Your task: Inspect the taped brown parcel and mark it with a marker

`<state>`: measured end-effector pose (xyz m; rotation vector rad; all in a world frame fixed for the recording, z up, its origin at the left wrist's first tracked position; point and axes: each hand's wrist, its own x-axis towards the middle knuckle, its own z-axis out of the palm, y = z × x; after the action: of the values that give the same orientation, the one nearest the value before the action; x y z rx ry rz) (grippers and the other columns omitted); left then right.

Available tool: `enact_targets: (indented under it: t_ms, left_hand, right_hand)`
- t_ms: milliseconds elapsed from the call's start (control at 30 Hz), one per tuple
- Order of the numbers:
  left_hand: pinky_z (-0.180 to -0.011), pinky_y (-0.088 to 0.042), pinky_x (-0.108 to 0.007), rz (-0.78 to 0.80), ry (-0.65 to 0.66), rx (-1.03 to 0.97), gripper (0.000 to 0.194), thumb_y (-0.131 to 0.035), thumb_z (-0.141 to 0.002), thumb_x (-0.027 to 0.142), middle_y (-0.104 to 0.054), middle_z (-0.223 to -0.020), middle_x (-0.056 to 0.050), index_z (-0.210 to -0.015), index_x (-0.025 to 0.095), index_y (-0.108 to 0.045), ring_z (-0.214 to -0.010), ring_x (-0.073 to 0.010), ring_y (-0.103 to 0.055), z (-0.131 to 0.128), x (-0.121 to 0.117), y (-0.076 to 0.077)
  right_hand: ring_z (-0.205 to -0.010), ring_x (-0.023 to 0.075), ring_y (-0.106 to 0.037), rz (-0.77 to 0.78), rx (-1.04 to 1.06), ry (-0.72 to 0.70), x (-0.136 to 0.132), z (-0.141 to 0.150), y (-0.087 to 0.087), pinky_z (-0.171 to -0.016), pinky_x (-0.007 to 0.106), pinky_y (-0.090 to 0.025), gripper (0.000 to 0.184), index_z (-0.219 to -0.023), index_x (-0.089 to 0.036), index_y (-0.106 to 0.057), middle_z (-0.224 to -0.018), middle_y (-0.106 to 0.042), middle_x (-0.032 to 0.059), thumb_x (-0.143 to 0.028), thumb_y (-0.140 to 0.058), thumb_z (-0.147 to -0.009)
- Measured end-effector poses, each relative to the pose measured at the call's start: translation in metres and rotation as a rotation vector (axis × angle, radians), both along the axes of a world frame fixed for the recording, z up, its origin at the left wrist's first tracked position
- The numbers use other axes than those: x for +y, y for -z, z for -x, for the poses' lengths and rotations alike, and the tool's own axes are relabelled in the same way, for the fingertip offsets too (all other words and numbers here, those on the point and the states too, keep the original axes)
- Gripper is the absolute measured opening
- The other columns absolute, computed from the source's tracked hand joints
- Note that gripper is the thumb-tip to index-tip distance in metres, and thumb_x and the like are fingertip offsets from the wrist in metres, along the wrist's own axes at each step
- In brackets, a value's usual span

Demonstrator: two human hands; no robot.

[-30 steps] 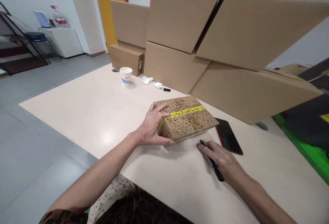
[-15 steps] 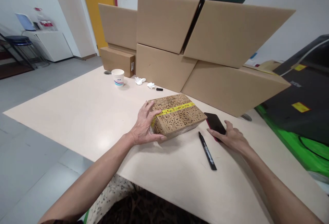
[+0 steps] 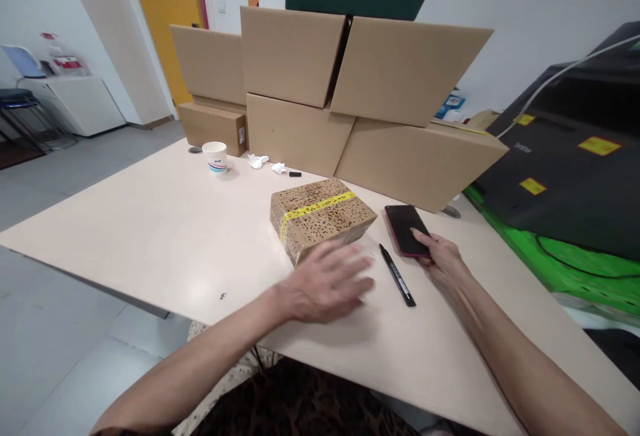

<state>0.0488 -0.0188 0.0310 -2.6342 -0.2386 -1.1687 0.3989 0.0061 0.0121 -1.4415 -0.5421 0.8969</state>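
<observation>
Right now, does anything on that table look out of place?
Two crumpled white tissues look like litter beside the cartons. The black marker seems uncapped; a small black piece, perhaps its cap, lies near the tissues.

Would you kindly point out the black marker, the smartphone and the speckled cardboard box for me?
Black marker [image 3: 397,276]: head view, middle of the barrel.
Smartphone [image 3: 402,229]: head view, dark upper face.
Speckled cardboard box [image 3: 326,218]: head view, top face.

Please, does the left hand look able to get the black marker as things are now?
Probably yes: the left hand looks empty, and only tabletop shows between it and the black marker.
</observation>
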Motion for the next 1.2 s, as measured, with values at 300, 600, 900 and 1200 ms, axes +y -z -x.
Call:
enact_targets:
  t_ms: [300,600,900,1200]
  left_hand:
    - [-0.128,-0.027,-0.061,0.27,0.244,0.504,0.071,-0.055,-0.098,0.07,-0.055,-0.162,-0.013,-0.147,0.02,-0.063,-0.154,-0.0365,-0.046,-0.143,-0.026,0.032]
    - [-0.134,-0.003,-0.062,0.815,-0.129,0.469,0.083,-0.048,-0.102,0.063,-0.024,-0.176,-0.023,-0.163,0.008,-0.038,-0.167,-0.0375,-0.015,-0.154,0.043,0.007]
    - [-0.084,-0.06,-0.043,1.463,0.056,-0.431,0.097,-0.039,-0.1,0.077,-0.073,-0.128,-0.021,-0.171,0.016,-0.014,-0.091,-0.0257,-0.076,-0.104,-0.015,-0.013]
    - [-0.063,-0.054,-0.023,1.38,0.252,-0.877,0.111,-0.069,-0.097,0.057,-0.071,-0.086,0.001,-0.171,0.028,0.008,-0.062,-0.0112,-0.062,-0.058,-0.056,0.003]
  right_hand:
    - [-0.037,0.003,-0.038,-0.225,0.135,0.142,-0.017,-0.012,-0.008,-0.029,0.015,-0.027,0.044,-0.074,-0.018,-0.056,-0.057,-0.055,-0.0081,-0.036,-0.096,-0.065]
    - [-0.042,0.0041,-0.044,-0.317,0.234,0.141,-0.012,0.0,-0.021,-0.031,0.014,-0.024,0.042,-0.073,-0.017,-0.062,-0.06,-0.06,-0.0061,-0.034,-0.097,-0.057]
    - [-0.056,0.011,-0.06,-0.485,0.151,-0.201,-0.046,0.078,-0.05,-0.044,0.021,-0.049,0.066,-0.119,-0.022,-0.073,-0.089,-0.077,0.0003,-0.049,-0.096,-0.063]
    - [-0.073,0.0227,-0.076,-0.437,0.093,-0.47,-0.058,0.148,-0.04,-0.063,0.032,-0.063,0.078,-0.136,-0.021,-0.068,-0.094,-0.082,0.0071,-0.056,-0.092,-0.071]
